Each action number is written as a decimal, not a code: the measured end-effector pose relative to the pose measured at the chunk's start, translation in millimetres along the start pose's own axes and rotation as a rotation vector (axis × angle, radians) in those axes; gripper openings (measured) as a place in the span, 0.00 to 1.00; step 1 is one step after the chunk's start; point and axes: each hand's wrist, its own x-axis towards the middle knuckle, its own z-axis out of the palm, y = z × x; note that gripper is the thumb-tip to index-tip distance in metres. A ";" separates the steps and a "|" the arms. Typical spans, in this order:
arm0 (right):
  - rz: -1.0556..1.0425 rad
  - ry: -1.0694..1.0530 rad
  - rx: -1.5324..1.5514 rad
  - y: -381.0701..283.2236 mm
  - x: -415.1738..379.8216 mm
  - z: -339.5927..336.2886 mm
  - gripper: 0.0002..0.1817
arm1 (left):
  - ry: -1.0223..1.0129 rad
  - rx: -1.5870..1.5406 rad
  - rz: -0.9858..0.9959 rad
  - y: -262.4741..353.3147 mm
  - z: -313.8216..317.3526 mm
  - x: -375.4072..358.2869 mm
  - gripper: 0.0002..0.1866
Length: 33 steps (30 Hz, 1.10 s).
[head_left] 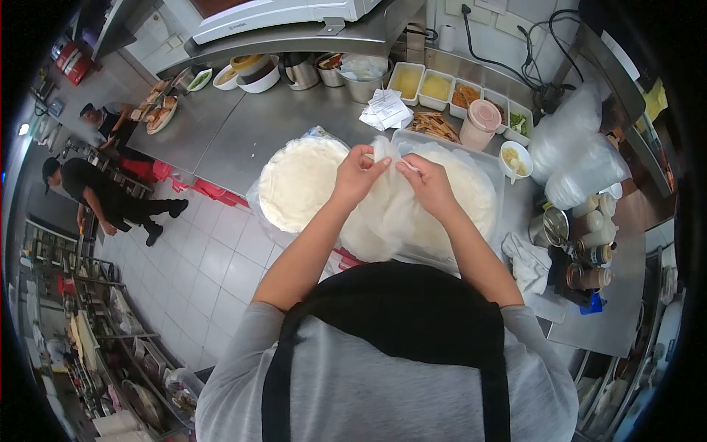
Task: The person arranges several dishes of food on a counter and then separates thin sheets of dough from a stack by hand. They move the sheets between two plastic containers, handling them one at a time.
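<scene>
the left hand (356, 177) and right hand (430, 186) are both pinching the top of a thin whitish sheet (386, 197), likely keeping it from slipping. it's hanging between the pale round stack (300, 184) and the clear tub (501, 188), both probably sitting close for easy reach.

Left grip (357, 175), right grip (428, 183) pinch film (384, 208) (translucent)

- Thin, translucent whitish sheet (387, 210); plastic or cloth, can't tell.
- Limp, creased, bunched and pinched at the top.
- Draped downward between left white round (303, 184) and right white round (471, 195), partly overlapping both in view.
</scene>
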 end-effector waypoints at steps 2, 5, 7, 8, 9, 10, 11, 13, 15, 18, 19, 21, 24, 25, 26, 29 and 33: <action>0.065 0.146 0.079 8.5 1.7 -2.8 0.11 | -0.072 -0.120 -0.029 0.8 -3.7 8.0 0.15; 0.118 0.270 0.140 29.8 4.8 -28.8 0.13 | -0.006 0.036 0.045 7.3 -21.0 10.1 0.12; 0.138 0.180 0.039 37.0 4.8 -45.7 0.15 | 0.038 0.065 0.127 5.2 -22.9 11.4 0.10; 0.145 0.066 -0.073 39.3 4.9 -52.3 0.16 | 0.031 -0.015 0.166 -3.4 -17.9 13.4 0.09; 0.153 -0.049 -0.185 32.9 5.1 -55.6 0.17 | 0.023 -0.095 0.204 -1.0 -13.4 12.2 0.08; 0.036 0.024 -0.179 26.2 5.5 -50.5 0.18 | -0.004 -0.099 0.214 0.7 -7.8 9.1 0.07; -0.081 0.097 -0.173 18.2 7.1 -39.0 0.18 | -0.029 -0.104 0.225 2.0 -1.2 4.0 0.07; -0.138 0.129 -0.229 3.2 12.0 -24.0 0.18 | -0.057 -0.061 0.254 16.1 0.9 -6.1 0.05; -0.016 0.045 -0.351 -3.2 16.2 -16.8 0.16 | -0.059 0.035 0.285 26.4 -1.3 -12.2 0.04; 0.043 0.088 -0.160 12.3 27.0 -21.0 0.14 | 0.107 0.077 0.107 22.0 -26.5 -6.6 0.07; 0.046 0.102 -0.151 11.7 27.7 -19.7 0.14 | 0.099 0.023 0.107 16.4 -31.4 -3.7 0.07; 0.055 0.133 -0.136 5.3 25.4 -16.8 0.12 | 0.077 -0.086 0.107 3.2 -36.1 1.1 0.08; -0.041 0.136 -0.136 -20.0 18.7 -4.0 0.13 | 0.047 -0.068 0.157 9.3 -19.2 -3.7 0.10; -0.057 0.176 -0.196 -20.6 18.3 -6.1 0.14 | 0.039 -0.047 0.172 10.6 -17.1 -5.2 0.10; -0.072 0.217 -0.257 -19.7 18.0 -10.2 0.14 | 0.158 0.095 0.166 7.3 -19.0 -3.8 0.12; -0.033 0.310 -0.370 -4.7 19.2 -36.2 0.16 | 0.187 0.244 0.101 22.0 -42.1 -10.2 0.12; 0.083 0.357 -0.522 9.1 16.2 -77.3 0.16 | 0.176 0.180 0.181 13.0 -69.7 -7.9 0.10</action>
